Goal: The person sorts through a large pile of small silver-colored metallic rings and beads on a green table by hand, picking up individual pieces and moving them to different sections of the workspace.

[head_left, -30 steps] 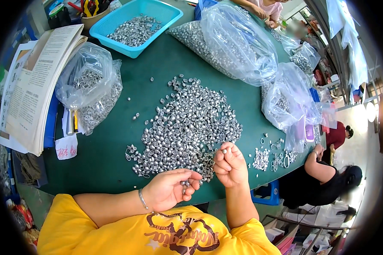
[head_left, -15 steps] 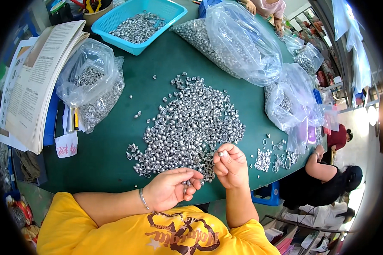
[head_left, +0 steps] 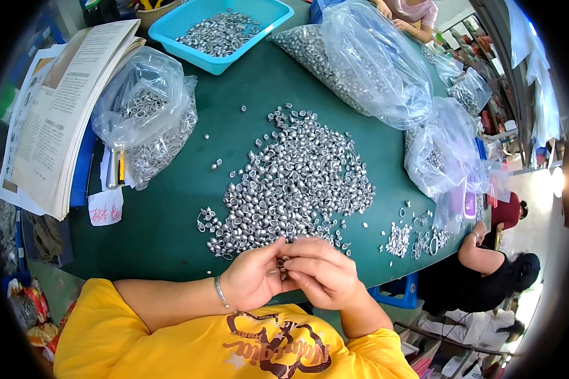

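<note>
From where I stand, I see a person in a yellow shirt sitting at a green table, with both hands together close to the body. The left hand is half curled, and a few small metal pieces lie in the grasp of its fingers, beside the thumb. The right hand meets it there: its fingers are bent and reach over to the fingertips of the left one. Whether the right fingers pinch a piece of their own, I cannot tell, because they cover this place.

Just beyond the hands, a wide pile of similar grey pieces is spread on the table. Some single ones lie apart, near its left edge. Farther away there is a blue basket, also with metal pieces inside. At the left I notice a clear bag with such pieces, next to a stack of papers. A bigger plastic bag lies behind the pile, toward the right.
</note>
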{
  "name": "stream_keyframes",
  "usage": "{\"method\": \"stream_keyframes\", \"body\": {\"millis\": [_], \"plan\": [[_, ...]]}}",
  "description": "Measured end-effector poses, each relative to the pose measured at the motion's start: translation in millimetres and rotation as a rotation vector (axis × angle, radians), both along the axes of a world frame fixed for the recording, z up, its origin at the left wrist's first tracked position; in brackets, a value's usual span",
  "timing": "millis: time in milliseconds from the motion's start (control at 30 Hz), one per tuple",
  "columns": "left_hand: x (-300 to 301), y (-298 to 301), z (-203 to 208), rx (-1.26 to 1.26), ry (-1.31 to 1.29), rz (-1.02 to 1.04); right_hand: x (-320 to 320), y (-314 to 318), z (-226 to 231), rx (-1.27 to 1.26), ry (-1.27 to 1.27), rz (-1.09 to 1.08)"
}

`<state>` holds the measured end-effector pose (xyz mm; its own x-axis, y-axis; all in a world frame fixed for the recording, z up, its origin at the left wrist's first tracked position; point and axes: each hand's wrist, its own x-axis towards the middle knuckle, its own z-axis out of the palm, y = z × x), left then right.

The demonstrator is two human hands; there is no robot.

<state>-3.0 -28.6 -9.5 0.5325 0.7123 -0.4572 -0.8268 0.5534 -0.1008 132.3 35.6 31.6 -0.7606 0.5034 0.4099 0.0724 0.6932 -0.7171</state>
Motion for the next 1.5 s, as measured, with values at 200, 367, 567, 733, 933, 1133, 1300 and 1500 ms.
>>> {"method": "stream_keyframes", "body": {"millis": [200,367,567,733,933,1133,1300,1500], "plan": [[-4.4,-4.0,-9.5,0.146,-0.021,-0.098,-8.9,47.4,-17.6,0.092,-0.182,-0.398],[-2.6,-4.6,-3.0,0.125,0.028,-0.052,-19.7,58.2,-32.2,0.104,-0.306,-0.377],[-4.6,-4.1,-4.4,0.117,0.038,-0.055,-14.5,54.7,-32.2,0.067,-0.215,-0.420],[-3.0,-5.4,-7.6,0.133,0.012,-0.040,-12.3,58.2,-36.5,0.240,-0.302,-0.351],[-3.4,-4.4,-7.2,0.142,0.013,-0.029,-18.6,56.8,-21.6,0.090,-0.296,-0.377],[-4.8,-3.6,-6.9,0.149,0.039,-0.039,-25.8,61.4,-18.0,-0.238,-0.208,-0.387],[-0.9,-5.0,-9.3,0.184,-0.016,-0.049,-20.8,68.6,-22.4,-0.086,-0.174,-0.407],[-3.6,-2.4,-5.8,0.144,0.031,-0.082,-9.5,66.7,-17.7,0.028,-0.261,-0.135]]}}
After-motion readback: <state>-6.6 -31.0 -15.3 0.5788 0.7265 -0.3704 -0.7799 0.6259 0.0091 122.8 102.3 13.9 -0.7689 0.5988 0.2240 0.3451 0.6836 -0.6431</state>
